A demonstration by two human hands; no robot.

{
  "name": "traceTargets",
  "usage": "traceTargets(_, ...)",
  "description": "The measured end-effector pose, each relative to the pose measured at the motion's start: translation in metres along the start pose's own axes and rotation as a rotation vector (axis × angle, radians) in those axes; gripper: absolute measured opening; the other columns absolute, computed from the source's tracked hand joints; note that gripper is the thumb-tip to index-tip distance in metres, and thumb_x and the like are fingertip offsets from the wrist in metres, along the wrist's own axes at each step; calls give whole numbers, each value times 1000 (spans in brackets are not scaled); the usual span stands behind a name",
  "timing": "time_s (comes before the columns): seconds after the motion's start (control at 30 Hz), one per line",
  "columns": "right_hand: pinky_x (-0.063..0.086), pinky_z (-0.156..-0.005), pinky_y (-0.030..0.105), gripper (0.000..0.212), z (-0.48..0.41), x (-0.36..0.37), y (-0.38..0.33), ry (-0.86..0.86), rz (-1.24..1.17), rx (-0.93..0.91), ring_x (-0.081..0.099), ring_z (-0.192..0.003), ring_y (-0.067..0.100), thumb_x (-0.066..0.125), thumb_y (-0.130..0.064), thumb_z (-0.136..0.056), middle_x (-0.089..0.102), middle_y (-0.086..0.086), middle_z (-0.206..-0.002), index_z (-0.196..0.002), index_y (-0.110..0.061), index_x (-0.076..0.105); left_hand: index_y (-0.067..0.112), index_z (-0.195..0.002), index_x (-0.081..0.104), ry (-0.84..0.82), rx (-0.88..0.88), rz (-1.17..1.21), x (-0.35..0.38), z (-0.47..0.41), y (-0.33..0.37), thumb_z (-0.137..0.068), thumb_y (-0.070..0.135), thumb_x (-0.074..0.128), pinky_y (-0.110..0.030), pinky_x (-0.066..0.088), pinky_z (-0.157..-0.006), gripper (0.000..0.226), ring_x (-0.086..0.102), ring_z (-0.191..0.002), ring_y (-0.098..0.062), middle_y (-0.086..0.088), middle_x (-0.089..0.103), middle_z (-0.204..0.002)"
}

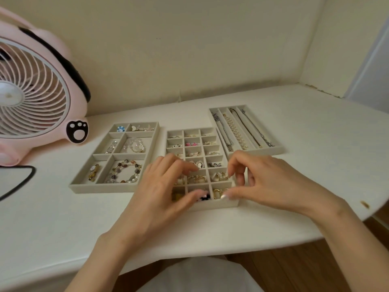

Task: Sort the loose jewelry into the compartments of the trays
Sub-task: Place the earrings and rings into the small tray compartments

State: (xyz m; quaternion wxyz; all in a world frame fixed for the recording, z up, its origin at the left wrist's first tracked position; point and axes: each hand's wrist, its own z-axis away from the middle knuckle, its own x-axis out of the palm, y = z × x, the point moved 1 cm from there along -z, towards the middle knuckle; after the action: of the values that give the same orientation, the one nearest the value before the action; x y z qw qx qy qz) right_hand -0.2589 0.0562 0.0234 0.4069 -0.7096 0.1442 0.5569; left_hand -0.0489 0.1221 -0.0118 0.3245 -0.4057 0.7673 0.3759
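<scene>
Three beige trays lie on the white table. The middle tray (pixel 212 206) has many small compartments holding rings and earrings, among them pink earrings (pixel 192 143) and a cameo (pixel 199 164). My left hand (pixel 160 192) hovers over its near left part, fingers loosely curled, thumb by a dark piece (pixel 205 197) in the front middle compartment. My right hand (pixel 265 180) is at its near right corner, thumb tip beside gold rings (pixel 216 193), fingers curled down by the right wall. Neither hand visibly holds anything. The left hand hides the near left compartments.
The left tray (pixel 101 189) holds bead and crystal bracelets (pixel 125 170). The right tray (pixel 263 151) holds necklaces and a pearl strand (pixel 234 131) in long slots. A pink fan (pixel 37 91) stands far left, with a dark-rimmed object (pixel 19 180) below it. The table edge curves away at right.
</scene>
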Motion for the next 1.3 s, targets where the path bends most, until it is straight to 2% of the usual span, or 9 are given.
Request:
traceTargets(0.13,34,-55,17,51,5,9,-2,-39,73,25,50,-64,1,74,-62,-61,60,-13,-84,-86,-34,38,27,-122,47,18,-44,-73,-3,15,-7,-70,74,50,-28,37,-83,71,43,-98,-9,11,47,-109)
traceTargets(0.27,30,-56,15,53,8,13,-2,79,109,37,44,-70,-4,74,-61,-60,50,-19,-88,-85,-34,36,24,-134,35,43,-139,-187,-3,20,-13,-59,78,50,-31,26,-87,93,42,-105,-18,1,47,-115)
traceTargets(0.43,31,-61,14,55,0,17,2,196,179,42,45,-86,4,72,-62,-63,41,-19,-97,-91,-31,36,26,-135,29,79,-233,-236,-2,14,-14,-55,81,47,-33,25,-85,99,46,-106,-20,2,45,-116)
traceTargets(0.53,31,-66,21,53,-13,16,8,251,213,59,48,-92,8,73,-60,-65,42,-14,-103,-94,-29,41,22,-130,34,84,-232,-309,0,-1,-23,-53,82,47,-27,16,-78,99,44,-103,-21,-1,47,-112)
traceTargets(0.67,29,-68,24,40,-32,17,13,279,221,45,46,-88,10,73,-49,-73,39,-11,-104,-95,-28,47,18,-101,53,79,-196,-405,4,-24,-37,-52,73,60,-29,14,-73,74,43,-90,-24,-2,47,-97)
traceTargets(0.77,29,-67,24,31,-46,18,15,279,222,21,48,-86,11,72,-42,-78,41,-9,-104,-95,-26,51,18,-78,52,41,-92,-492,9,-41,-43,-54,59,73,-33,22,-70,52,46,-80,-25,-2,50,-84)
traceTargets(0.87,30,-66,24,23,-59,19,18,288,244,17,49,-88,13,70,-37,-81,42,-7,-101,-91,-24,53,17,-68,52,-2,-24,-518,13,-54,-45,-47,49,83,-33,26,-65,49,50,-72,-25,-1,52,-74)
traceTargets(1.1,27,-69,25,21,-74,14,25,281,279,83,44,-86,14,68,-39,-81,38,-8,-99,-88,-27,52,17,-67,52,-17,-1,-483,20,-72,-54,-47,45,85,-33,28,-63,48,52,-69,-26,-1,54,-71)
traceTargets(1.3,29,-70,24,27,-75,15,16,339,239,53,44,-88,8,65,-46,-82,40,-10,-101,-100,-27,55,15,-88,58,141,-177,-330,1,-63,-71,-79,48,62,-32,28,-74,35,48,-89,-23,-1,55,-91)
